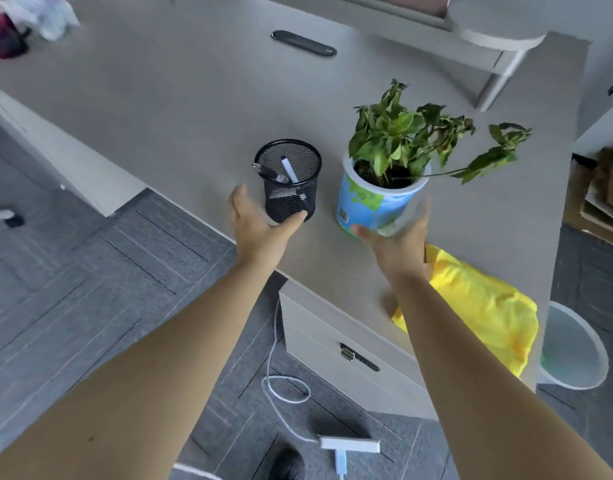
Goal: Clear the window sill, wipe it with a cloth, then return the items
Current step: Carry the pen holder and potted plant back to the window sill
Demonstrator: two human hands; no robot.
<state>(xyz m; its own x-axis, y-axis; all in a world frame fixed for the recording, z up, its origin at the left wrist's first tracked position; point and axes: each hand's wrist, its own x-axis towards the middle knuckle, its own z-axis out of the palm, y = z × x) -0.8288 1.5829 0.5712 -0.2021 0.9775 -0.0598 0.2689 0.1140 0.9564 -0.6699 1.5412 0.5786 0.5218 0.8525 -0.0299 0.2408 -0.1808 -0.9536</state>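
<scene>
A black mesh pen holder (291, 181) with pens in it stands on the grey desk (166, 98). My left hand (260, 223) is open around its base, thumb touching the lower right side and fingers spread apart on the left. To its right stands a potted plant (374, 202) in a blue and green tub with drooping leaves. My right hand (398, 240) is open and cupped at the tub's base, with the thumb at its lower left and blurred fingers by its right side. A yellow cloth (481, 306) lies on the desk edge just behind my right wrist.
A drawer unit (332, 341) sits under the desk. On the floor are a white power strip (350, 445) with a cable and, at the right, a white waste bin (575, 351). A monitor stand (499, 39) is at the back right and cardboard boxes (606, 199) at the far right.
</scene>
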